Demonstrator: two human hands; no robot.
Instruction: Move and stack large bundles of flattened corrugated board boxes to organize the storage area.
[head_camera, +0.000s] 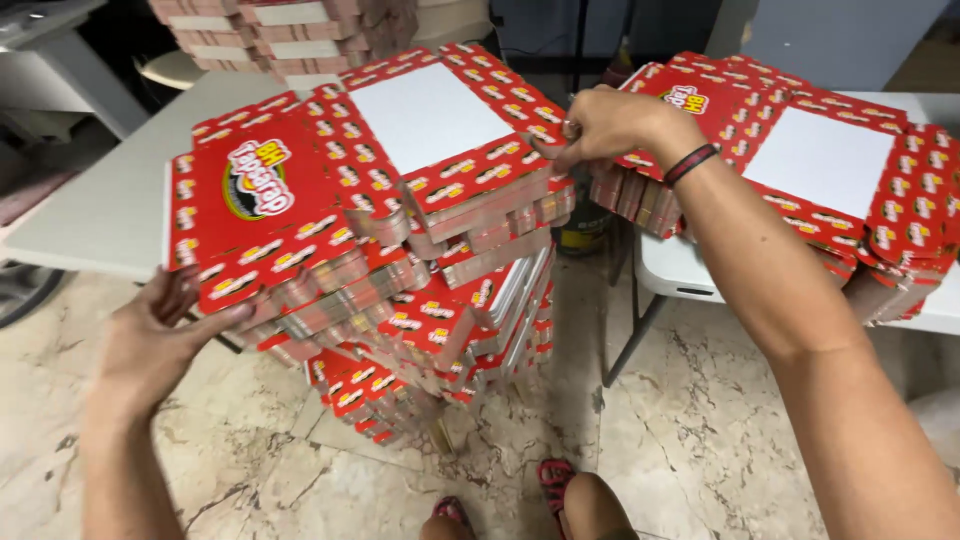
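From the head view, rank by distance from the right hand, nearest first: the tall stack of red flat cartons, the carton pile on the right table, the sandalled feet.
1. Tall stack of red flat cartons: touched by the right hand.
2. Carton pile on the right table: just right.
3. Sandalled feet: far below.

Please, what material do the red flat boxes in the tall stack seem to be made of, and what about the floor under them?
The red flat boxes look like thin printed cardboard with a slightly glossy coat: their cut edges show pale layered board. The left hand and right hand touch the stack's top sheets. The floor looks like polished marble or marble-look tile, beige with dark veins and visible joints.
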